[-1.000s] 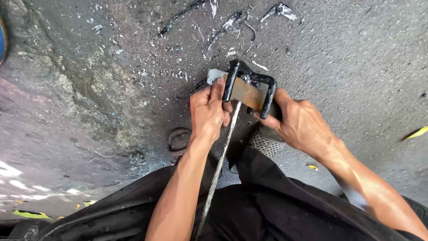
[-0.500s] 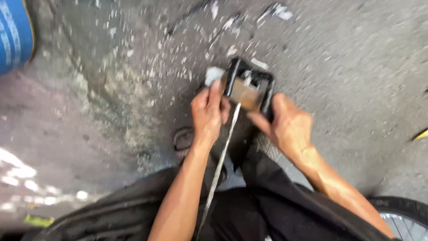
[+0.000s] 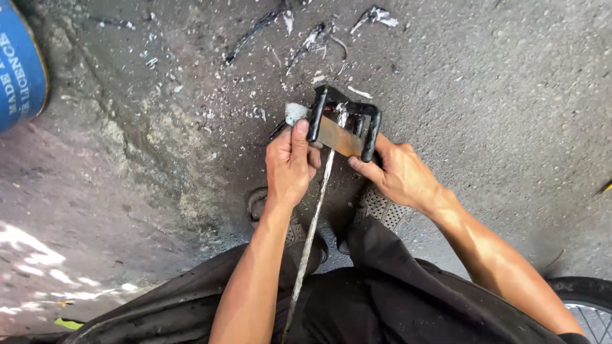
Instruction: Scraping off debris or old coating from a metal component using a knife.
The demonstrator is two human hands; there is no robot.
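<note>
Left hand point(image 3: 290, 167): your fingers are curled shut, the thumb lying flat along the near end of the flat rusty metal blade point(image 3: 331, 134), pinching it.
Right hand point(image 3: 398, 175): closed round the far, right end of the black U-shaped metal frame point(image 3: 347, 114), with the fingertips tucked under the blade's right end.
Blade: it lies crosswise between your two hands, its long axis running left to right and dipping a little toward the right; both hands touch it, the left slightly the higher.
Rod: a long thin grey metal rod point(image 3: 312, 223) runs from between your knees straight away from you and passes under the blade (nearly square to it), just beside your left thumb.
Ground: rough grey concrete floor point(image 3: 497, 83) strewn with pale metal shavings point(image 3: 191, 114).
Edges: a blue drum point(image 3: 19, 70) at upper left, a bicycle tyre point(image 3: 583, 299) at lower right.
</note>
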